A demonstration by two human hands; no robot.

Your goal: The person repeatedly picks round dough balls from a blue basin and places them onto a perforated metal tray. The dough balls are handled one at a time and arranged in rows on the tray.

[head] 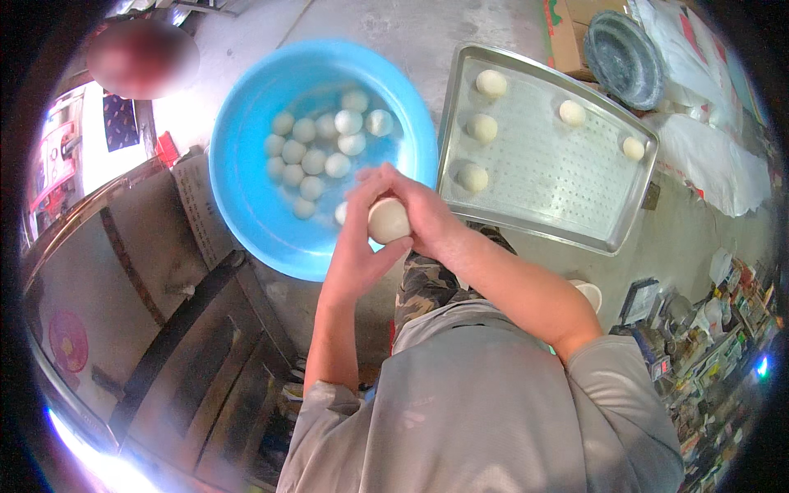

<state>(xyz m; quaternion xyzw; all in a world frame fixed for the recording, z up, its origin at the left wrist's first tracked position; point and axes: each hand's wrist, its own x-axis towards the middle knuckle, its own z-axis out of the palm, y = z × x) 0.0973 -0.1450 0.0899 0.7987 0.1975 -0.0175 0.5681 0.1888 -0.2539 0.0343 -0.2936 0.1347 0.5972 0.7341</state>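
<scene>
Between my left hand (363,246) and my right hand (425,215) is a pale round ball (389,220) that looks like dough. Both hands are cupped around it, fingers meeting above it, over the near rim of a blue plastic basin (237,215). Many whitish balls (314,161) lie grouped inside the basin, dusted with what looks like flour. To the right is a perforated metal tray (555,179). Several similar balls (482,129) rest on it, some along its left side and others towards its far right.
A grey bowl (624,60), a cardboard box (570,34) and white plastic bags (709,154) stand beyond the tray. Cluttered shelves (709,345) are at the lower right. A dark metal-edged structure (166,302) fills the left. Another person, blurred, is at the upper left.
</scene>
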